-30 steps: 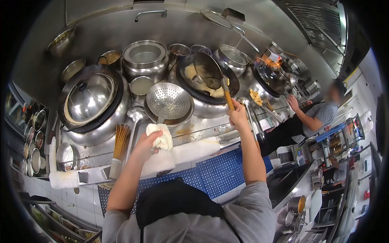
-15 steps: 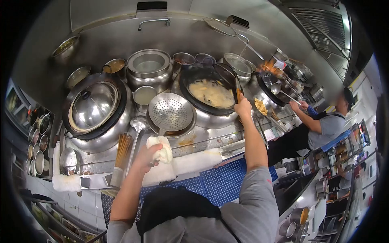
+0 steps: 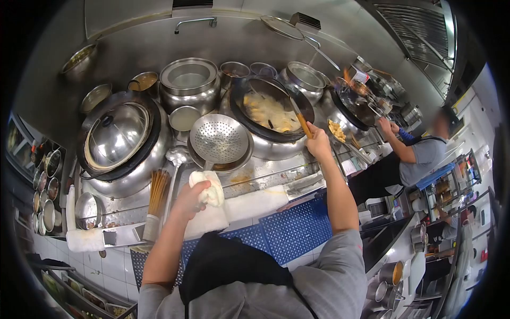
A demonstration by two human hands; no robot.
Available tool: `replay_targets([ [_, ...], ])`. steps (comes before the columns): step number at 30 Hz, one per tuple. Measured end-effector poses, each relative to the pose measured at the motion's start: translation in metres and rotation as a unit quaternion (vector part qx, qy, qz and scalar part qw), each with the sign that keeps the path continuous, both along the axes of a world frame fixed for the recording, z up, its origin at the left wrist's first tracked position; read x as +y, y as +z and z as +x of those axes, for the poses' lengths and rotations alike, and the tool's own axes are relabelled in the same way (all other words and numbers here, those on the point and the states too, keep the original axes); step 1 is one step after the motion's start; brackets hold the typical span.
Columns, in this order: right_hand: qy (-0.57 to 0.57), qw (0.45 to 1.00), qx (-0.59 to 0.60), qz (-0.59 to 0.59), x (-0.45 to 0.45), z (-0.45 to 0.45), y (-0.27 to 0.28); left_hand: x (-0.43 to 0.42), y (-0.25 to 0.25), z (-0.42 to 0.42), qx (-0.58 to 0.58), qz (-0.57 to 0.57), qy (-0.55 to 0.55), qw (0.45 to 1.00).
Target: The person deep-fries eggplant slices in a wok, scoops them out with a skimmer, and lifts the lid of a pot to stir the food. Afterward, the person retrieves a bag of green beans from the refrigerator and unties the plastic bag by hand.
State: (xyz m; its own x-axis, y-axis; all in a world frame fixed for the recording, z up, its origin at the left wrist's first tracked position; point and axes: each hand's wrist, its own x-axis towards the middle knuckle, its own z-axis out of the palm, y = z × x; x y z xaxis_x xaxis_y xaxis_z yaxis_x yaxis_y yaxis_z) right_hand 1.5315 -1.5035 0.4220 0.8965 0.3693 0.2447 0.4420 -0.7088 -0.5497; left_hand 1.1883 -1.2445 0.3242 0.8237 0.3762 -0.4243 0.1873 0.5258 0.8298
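My left hand (image 3: pixel 190 200) is closed round a folded white cloth (image 3: pixel 213 190). The handle of a large perforated strainer (image 3: pixel 220 137) runs to the cloth; I cannot see whether my fingers grip it. The strainer rests over a metal bowl (image 3: pixel 237 166). My right hand (image 3: pixel 319 142) is wrapped round the wooden handle (image 3: pixel 303 123) of a skimmer, whose round head lies partly hidden in the wok (image 3: pixel 309 103). Pale, bubbling liquid (image 3: pixel 263 114) fills the wok, with yellowish pieces and a few dark ones in it.
At left stands a wok under a domed lid (image 3: pixel 119 133). A large steel pot (image 3: pixel 189 80) and smaller bowls line the back. A ladle (image 3: pixel 178 156) and bamboo sticks (image 3: pixel 158 189) are near my left arm. To the right, a co-worker (image 3: pixel 422 159) cooks at another wok with flames.
My right hand has lowered the skimmer from the wok's right rim into the liquid, towards the left. The yellowish pieces show more now. My left hand stays by the strainer.
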Motion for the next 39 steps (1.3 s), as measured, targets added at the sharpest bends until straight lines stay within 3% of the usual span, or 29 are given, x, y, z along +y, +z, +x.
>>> replay_targets([
  [4,0.048,0.995,-0.06,0.056,-0.01,0.021,-0.003,0.0,0.001,0.0,-0.002,-0.004,-0.004,1.0],
  [12,-0.085,0.995,-0.042,-0.016,0.01,0.057,0.013,-0.005,0.011,0.0,0.014,0.0,0.013,1.0],
  [15,-0.099,0.995,-0.02,0.02,0.001,0.086,-0.005,-0.005,0.013,0.0,0.015,0.003,0.018,1.0],
  [16,-0.076,0.993,-0.093,0.021,0.0,0.085,-0.01,-0.004,0.014,0.0,0.012,-0.001,0.016,1.0],
  [18,-0.101,0.986,0.074,0.106,-0.007,0.087,-0.017,-0.003,0.012,-0.001,0.007,-0.006,0.009,1.0],
  [20,-0.106,0.941,0.203,0.248,-0.002,0.07,-0.019,-0.002,0.009,-0.001,0.001,-0.009,0.001,1.0],
  [24,-0.137,0.831,0.413,0.345,0.014,0.046,-0.023,0.0,0.005,0.002,0.001,-0.016,0.003,1.0],
  [30,-0.121,0.649,0.548,0.514,0.074,0.028,-0.04,0.003,0.0,0.003,-0.015,-0.013,-0.015,1.0],
  [34,-0.067,0.59,0.58,0.558,0.092,0.055,-0.059,0.002,-0.001,0.003,-0.029,-0.015,-0.012,0.999],
  [37,0.002,0.575,0.615,0.54,0.078,0.065,-0.064,-0.002,0.007,0.001,-0.037,-0.016,-0.004,0.999],
  [38,0.019,0.572,0.625,0.531,0.072,0.066,-0.065,-0.003,0.009,0.001,-0.04,-0.017,-0.004,0.999],
  [39,0.003,0.611,0.605,0.51,0.067,0.067,-0.067,-0.002,0.009,0.0,-0.041,-0.014,-0.007,0.999],
])
